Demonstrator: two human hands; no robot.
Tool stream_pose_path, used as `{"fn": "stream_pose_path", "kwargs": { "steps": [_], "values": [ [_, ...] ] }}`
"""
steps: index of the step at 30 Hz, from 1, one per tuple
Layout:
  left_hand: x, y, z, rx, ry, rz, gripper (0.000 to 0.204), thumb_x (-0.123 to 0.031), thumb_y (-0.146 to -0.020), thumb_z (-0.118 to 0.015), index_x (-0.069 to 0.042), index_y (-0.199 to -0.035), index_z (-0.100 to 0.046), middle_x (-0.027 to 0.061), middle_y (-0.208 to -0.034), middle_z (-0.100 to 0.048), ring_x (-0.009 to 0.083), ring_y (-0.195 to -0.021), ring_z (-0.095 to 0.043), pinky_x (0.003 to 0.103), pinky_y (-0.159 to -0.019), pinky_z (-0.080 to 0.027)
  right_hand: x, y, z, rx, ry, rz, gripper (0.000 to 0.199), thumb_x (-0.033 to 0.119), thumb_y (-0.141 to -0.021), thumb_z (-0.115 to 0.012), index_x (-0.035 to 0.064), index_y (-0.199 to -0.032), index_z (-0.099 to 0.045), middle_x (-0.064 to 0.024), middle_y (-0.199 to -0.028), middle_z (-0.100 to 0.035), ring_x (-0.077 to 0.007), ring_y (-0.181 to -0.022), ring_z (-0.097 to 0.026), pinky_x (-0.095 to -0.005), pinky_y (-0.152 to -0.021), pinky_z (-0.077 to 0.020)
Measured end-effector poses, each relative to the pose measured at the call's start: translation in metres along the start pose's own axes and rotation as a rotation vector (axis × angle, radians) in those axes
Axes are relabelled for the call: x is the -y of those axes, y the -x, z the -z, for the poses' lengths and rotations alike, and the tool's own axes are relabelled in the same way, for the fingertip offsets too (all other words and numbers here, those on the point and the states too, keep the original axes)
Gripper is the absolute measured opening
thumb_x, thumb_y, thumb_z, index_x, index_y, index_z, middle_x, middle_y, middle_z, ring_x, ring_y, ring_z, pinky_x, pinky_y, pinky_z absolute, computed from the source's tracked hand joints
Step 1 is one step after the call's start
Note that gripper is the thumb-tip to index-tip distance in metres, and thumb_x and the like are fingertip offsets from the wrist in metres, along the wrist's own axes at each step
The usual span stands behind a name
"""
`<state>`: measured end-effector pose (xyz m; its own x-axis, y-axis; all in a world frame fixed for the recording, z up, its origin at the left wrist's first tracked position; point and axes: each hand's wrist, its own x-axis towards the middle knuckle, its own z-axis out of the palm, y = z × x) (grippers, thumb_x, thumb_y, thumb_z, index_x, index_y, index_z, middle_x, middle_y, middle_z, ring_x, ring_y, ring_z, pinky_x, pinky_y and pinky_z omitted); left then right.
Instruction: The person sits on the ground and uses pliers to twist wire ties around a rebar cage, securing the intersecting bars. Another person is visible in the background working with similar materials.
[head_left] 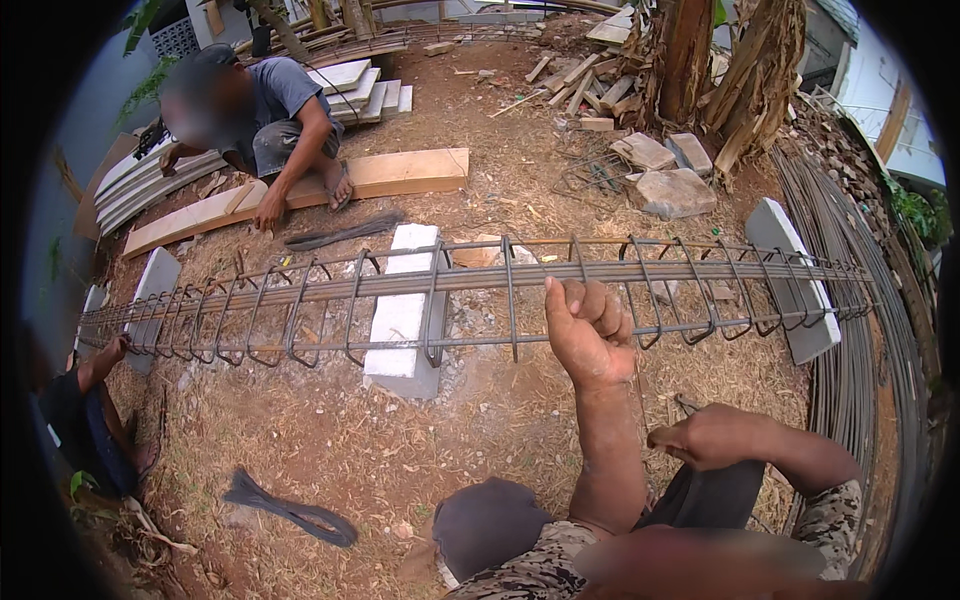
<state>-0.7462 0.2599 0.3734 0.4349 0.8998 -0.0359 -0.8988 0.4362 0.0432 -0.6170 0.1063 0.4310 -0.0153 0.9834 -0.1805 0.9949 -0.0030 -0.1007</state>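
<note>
A long rebar cage (480, 290), with square stirrups around its lengthwise bars, lies across the view on white blocks. My left hand (592, 325) is closed in a fist against the cage's near side, right of the middle block, thumb up by the bundled bars. What its fingers hold, if anything, is hidden. Lower right, over my bent knee, my right hand (715, 437) is closed round a thin dark metal tool (686, 404). Only the tool's tip shows beyond the fingers; its exact kind is unclear. The middle white block (400, 325) stands under the cage.
Another block (795, 285) props the cage's right end. Long loose rebars (850, 330) lie beyond it. Bundles of dark wire (290, 507) rest on the ground. A co-worker (285, 120) squats by a plank (400, 175); another person's hand (108, 352) touches the cage's left end.
</note>
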Motion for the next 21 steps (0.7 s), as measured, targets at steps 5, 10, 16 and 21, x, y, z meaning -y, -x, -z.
{"fn": "stream_pose_path", "kwargs": {
  "steps": [5, 10, 16, 21],
  "values": [
    [-0.010, -0.001, 0.002, 0.044, 0.069, 0.016, 0.039, -0.039, -0.106, -0.037, -0.020, -0.072, -0.034, -0.0063, -0.058, -0.020, 0.0086, -0.045, -0.009, 0.027, -0.040, -0.008, 0.015, -0.012, 0.050, -0.423, -0.316, -0.088, 0.024, 0.020, -0.101, -0.049, 0.0005, -0.106, -0.062, -0.0182, -0.073, -0.063, -0.0330, -0.073, -0.069, -0.0425, -0.063, -0.0536],
    [-0.010, 0.001, 0.001, 0.013, 0.102, -0.064, 0.040, -0.041, -0.105, -0.037, -0.019, -0.071, -0.034, -0.0055, -0.056, -0.018, 0.0088, -0.045, -0.008, 0.028, -0.040, -0.008, 0.037, -0.015, 0.051, 0.027, -0.156, 0.217, 0.018, 0.014, -0.098, -0.050, 0.0028, -0.103, -0.064, -0.0199, -0.080, -0.067, -0.0340, -0.073, -0.069, -0.0409, -0.063, -0.0542],
    [-0.021, -0.007, 0.009, 0.023, 0.246, 0.012, 0.040, -0.035, -0.104, -0.037, -0.019, -0.067, -0.033, -0.0062, -0.055, -0.018, 0.0080, -0.043, -0.007, 0.027, -0.038, -0.006, 0.017, -0.027, 0.039, 0.013, 0.188, -0.205, 0.026, 0.019, -0.100, -0.051, 0.0022, -0.115, -0.062, -0.0189, -0.085, -0.069, -0.0341, -0.073, -0.069, -0.0433, -0.064, -0.0547],
    [-0.025, -0.005, 0.010, -0.063, 0.237, -0.075, 0.040, -0.033, -0.105, -0.035, -0.019, -0.068, -0.032, -0.0061, -0.054, -0.018, 0.0080, -0.043, -0.008, 0.027, -0.038, -0.006, 0.011, -0.009, 0.046, -0.426, -0.567, 0.524, 0.025, 0.017, -0.099, -0.052, 0.0013, -0.116, -0.059, -0.0193, -0.083, -0.069, -0.0367, -0.072, -0.067, -0.0436, -0.066, -0.0537]
  ]
}}
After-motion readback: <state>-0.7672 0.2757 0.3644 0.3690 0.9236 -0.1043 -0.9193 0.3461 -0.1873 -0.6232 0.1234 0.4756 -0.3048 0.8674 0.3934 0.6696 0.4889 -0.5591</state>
